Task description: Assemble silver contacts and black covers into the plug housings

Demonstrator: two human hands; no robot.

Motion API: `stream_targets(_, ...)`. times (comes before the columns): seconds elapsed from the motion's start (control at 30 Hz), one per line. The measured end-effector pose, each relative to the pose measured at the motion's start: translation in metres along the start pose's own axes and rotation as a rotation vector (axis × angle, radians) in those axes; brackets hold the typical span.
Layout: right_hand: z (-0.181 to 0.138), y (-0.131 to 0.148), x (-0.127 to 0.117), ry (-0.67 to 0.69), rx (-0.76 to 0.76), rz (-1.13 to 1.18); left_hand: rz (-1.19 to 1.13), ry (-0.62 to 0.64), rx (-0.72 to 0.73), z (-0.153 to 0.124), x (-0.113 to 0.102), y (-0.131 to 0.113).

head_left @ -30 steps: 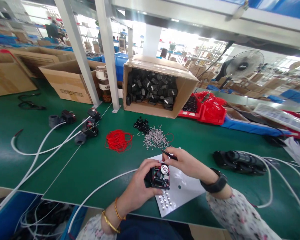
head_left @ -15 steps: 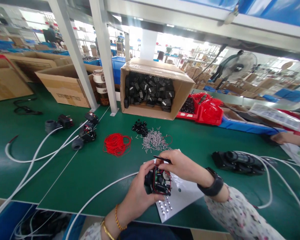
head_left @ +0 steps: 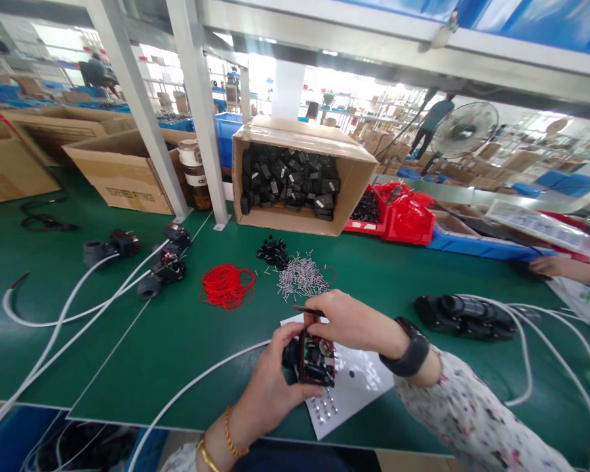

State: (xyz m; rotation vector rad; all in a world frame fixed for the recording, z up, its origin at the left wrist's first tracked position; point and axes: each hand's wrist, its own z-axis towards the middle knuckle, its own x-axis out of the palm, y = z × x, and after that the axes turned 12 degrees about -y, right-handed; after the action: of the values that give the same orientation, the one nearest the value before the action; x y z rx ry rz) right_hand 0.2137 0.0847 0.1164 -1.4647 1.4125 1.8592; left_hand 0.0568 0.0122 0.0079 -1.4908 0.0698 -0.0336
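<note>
While holding the black housing (head_left: pixel 317 364) in left hand (head_left: pixel 269 387), between thumb and fingers, got a dark tool (head_left: pixel 305 310) pinched in right hand (head_left: pixel 344 319) just above.

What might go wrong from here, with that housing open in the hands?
The tool in the right hand is close to the open housing; a slip might nick exposed parts. The cable runs from behind the left hand over the table edge, so a snag could tug. The loose metal pieces nearby could scatter if knocked.
</note>
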Motion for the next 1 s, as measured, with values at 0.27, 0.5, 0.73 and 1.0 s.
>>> stream_targets(0.27,0.005,-0.005,-0.003,0.028,0.048,-0.029,0.053,0.017,0.037,-0.001,-0.001,0.001)
stream_targets(0.5,0.003,-0.004,-0.005,0.088,0.016,0.0,0.024,0.009,-0.027,0.0,0.001,-0.002)
stream_targets(0.73,0.005,-0.005,-0.002,0.051,0.026,-0.042,0.079,-0.003,0.035,-0.001,-0.001,0.001)
stream_targets(1.0,0.002,-0.012,0.0,0.026,0.062,-0.058,0.109,0.004,0.207,0.0,-0.004,0.021)
